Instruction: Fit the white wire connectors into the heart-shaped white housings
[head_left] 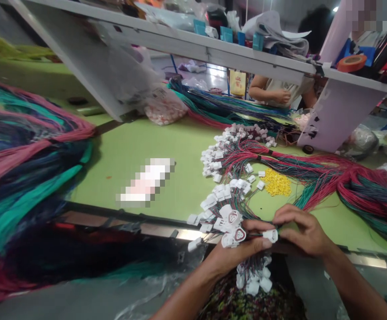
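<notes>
My left hand (241, 252) is closed on a white plastic connector (269, 235) with thin wires, gripped between thumb and fingers. Just to its right, my right hand (308, 233) is pinched, its fingertips close to the connector's end; what lies between them is too small to make out. More white connectors (220, 193) fan out on their wires beside my left hand, some with a red-outlined triangular mark. Another cluster of connectors (253, 280) hangs below the hands, over the table's front edge. A pile of small yellow pieces (276, 182) lies on the green tabletop (186, 169) beyond my hands.
Bundles of red, green and dark wires (363, 182) lie at right, with another large bundle (46, 142) draped over the left side. A white shelf (193, 33) crosses above the table. A plastic bag (165, 106) sits beneath it. Across the table is another person's hand (281, 96).
</notes>
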